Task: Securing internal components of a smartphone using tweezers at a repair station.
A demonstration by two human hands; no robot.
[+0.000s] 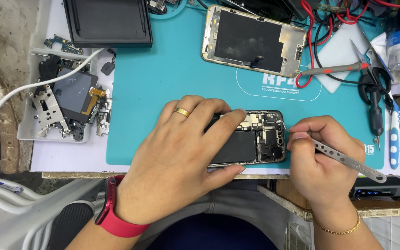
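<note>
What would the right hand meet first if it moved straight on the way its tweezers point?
The right hand points its tweezers leftward, so it would likely meet the opened phone first, near its camera end; the tips are hidden, perhaps already touching.

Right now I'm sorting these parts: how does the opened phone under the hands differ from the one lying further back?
The opened phone shows its battery and boards; the rear phone shows a flat dark panel in a gold frame. The left hand pins the near one; the rear one lies untouched, tilted. Both rest on the teal mat.
</note>
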